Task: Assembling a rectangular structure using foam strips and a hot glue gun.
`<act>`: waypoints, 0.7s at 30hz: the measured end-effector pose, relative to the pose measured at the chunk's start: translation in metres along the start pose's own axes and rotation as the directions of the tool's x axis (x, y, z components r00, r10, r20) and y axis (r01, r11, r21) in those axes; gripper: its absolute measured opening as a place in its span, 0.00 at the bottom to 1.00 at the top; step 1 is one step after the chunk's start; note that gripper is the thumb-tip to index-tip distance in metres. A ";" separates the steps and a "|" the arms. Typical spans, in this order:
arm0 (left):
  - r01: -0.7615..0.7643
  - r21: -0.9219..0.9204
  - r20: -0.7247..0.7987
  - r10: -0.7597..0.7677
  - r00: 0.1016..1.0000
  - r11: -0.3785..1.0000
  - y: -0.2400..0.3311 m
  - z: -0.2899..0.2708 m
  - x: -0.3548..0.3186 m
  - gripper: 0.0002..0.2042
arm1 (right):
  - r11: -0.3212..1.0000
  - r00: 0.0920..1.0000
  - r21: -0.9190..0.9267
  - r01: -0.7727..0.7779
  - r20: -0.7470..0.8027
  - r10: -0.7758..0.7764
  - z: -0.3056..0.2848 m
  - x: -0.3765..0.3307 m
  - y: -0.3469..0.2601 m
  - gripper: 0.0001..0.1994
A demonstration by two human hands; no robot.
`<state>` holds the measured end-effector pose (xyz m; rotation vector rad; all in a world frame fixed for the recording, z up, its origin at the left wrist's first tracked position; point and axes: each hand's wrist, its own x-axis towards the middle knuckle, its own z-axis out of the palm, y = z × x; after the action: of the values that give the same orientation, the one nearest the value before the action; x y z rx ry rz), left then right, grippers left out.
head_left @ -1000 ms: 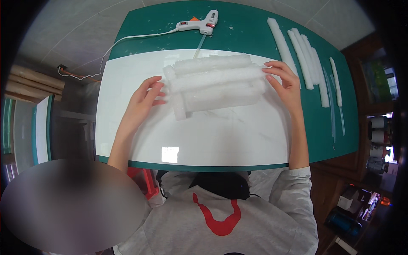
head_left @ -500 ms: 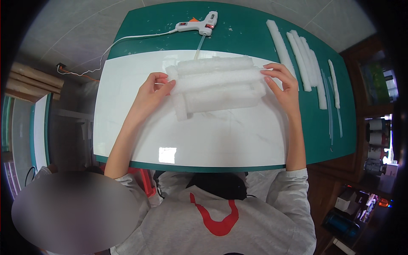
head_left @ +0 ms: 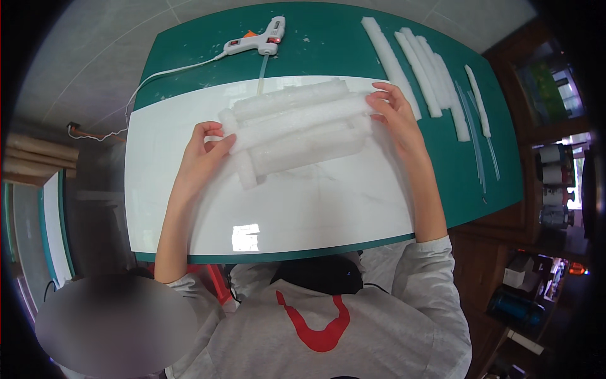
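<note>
A white foam strip stretches between my hands, across a small build of white foam pieces on the glossy white board. My left hand pinches its left end between thumb and fingers. At the other end, my right hand has its thumb and fingertips closed on the strip. Behind the strip lies one long foam piece, and a wider foam block sits in front. A short foam crosspiece runs along the left side. Whether the strip touches the pieces beneath, I cannot tell.
A white glue gun lies on the green table behind the board, a clear glue stick in it and its cord running left. On the right rest several loose foam strips, a thinner strip and clear glue sticks.
The view has shifted, so the table's things sit further left. The foam build now slants, its right end higher. Both hands still hold the strip's ends.
</note>
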<state>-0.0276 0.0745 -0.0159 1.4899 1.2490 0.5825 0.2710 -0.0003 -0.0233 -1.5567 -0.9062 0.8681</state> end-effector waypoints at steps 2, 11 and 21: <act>0.025 -0.013 -0.001 -0.025 1.000 1.000 0.003 0.001 0.000 0.15 | 0.996 0.997 0.051 -0.075 0.020 0.074 0.001 -0.002 -0.002 0.27; 0.025 -0.046 0.002 -0.025 1.000 0.999 0.005 0.001 0.000 0.16 | 0.954 0.951 0.007 -0.300 0.086 0.298 0.002 -0.008 -0.016 0.31; 0.091 -0.026 0.047 -0.089 0.995 0.996 0.001 0.000 0.003 0.12 | 0.966 0.967 0.049 -0.253 0.042 0.251 0.002 -0.010 -0.013 0.29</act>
<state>-0.0264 0.0772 -0.0155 1.4085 1.2605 0.5017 0.2635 -0.0068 -0.0104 -1.6361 -0.7124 1.0947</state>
